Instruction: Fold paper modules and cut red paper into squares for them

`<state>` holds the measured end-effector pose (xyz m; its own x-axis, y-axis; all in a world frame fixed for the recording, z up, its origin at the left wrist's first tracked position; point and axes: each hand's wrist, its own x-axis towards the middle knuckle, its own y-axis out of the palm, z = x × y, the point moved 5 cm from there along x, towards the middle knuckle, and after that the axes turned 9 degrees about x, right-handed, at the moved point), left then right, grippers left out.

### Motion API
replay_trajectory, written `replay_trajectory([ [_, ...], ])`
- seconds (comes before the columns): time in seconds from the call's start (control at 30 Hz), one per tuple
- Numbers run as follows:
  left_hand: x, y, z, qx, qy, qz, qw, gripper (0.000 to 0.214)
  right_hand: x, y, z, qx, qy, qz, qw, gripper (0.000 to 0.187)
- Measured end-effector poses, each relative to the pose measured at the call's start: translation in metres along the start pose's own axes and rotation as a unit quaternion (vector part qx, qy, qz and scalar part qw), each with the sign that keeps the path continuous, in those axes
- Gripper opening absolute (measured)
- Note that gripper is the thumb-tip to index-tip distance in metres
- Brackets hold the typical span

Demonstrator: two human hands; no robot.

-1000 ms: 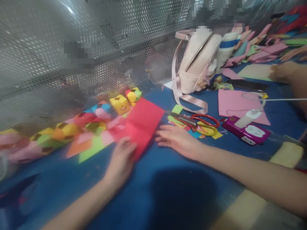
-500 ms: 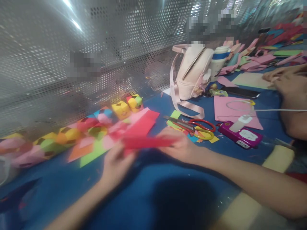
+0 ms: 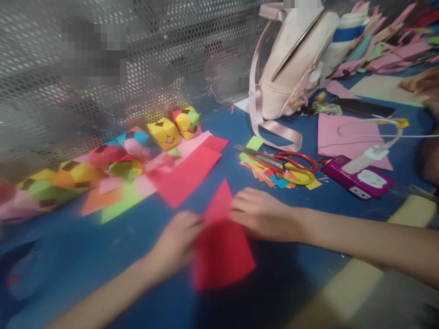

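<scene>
A red sheet of paper (image 3: 224, 256) with a pointed far end lies between my hands, slightly blurred. My left hand (image 3: 180, 240) grips its left edge with curled fingers. On the opposite edge, my right hand (image 3: 262, 214) has its fingers closed on the paper. Just beyond lie other red paper sheets (image 3: 188, 176), with pink, orange and green sheets (image 3: 125, 203) beside them. Scissors (image 3: 274, 162) with red and yellow handles rest on small coloured paper scraps (image 3: 267, 176), past my right hand.
Folded paper balls (image 3: 164, 132) line the foot of the perforated metal panel (image 3: 154, 59). A pale pink bag (image 3: 291, 64) and a bottle (image 3: 343, 41) stand at the back. A purple device (image 3: 356, 178) with a white cable lies right, near pink paper (image 3: 346, 137). Another person's hand (image 3: 420, 84) is at far right.
The red paper, edge-on before, now lies spread out flatter and nearer to me. Both my hands have come down towards the table, and the view has tilted downwards.
</scene>
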<state>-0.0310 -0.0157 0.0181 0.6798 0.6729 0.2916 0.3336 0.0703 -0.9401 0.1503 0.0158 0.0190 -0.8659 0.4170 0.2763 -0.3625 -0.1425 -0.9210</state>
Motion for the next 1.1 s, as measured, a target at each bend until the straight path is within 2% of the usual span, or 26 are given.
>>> replay_trajectory([
  [0.1, 0.004, -0.006, 0.002, -0.046, -0.054, 0.004, 0.997, 0.020, -0.004, -0.001, 0.001, 0.042, 0.049, -0.052, 0.997, 0.020],
  [0.2, 0.008, -0.009, 0.011, -0.122, -0.159, -0.011, 0.980, 0.019, -0.008, 0.001, -0.008, 0.110, 0.115, -0.120, 0.980, 0.028],
  [0.3, 0.006, -0.005, 0.021, -0.178, -0.283, -0.004, 0.943, 0.015, -0.008, 0.004, -0.014, 0.140, 0.146, -0.124, 0.972, 0.034],
  [0.37, 0.005, -0.002, 0.024, -0.196, -0.326, 0.004, 0.925, 0.015, -0.007, 0.005, -0.017, 0.151, 0.157, -0.117, 0.969, 0.032],
  [0.6, 0.011, -0.004, 0.019, -0.190, -0.300, 0.001, 0.935, 0.016, -0.005, 0.002, -0.022, 0.177, 0.150, -0.119, 0.965, 0.025],
  [0.8, 0.009, -0.005, 0.018, -0.150, -0.313, 0.005, 0.938, 0.011, -0.005, -0.001, -0.024, 0.172, 0.128, -0.107, 0.971, 0.032],
  [0.9, 0.006, -0.003, 0.020, -0.144, -0.334, 0.002, 0.932, 0.006, -0.005, -0.003, -0.024, 0.170, 0.128, -0.112, 0.971, 0.033],
  [1.1, 0.003, 0.001, 0.023, -0.160, -0.384, -0.014, 0.909, 0.023, -0.005, -0.002, -0.025, 0.161, 0.127, -0.124, 0.971, 0.032],
])
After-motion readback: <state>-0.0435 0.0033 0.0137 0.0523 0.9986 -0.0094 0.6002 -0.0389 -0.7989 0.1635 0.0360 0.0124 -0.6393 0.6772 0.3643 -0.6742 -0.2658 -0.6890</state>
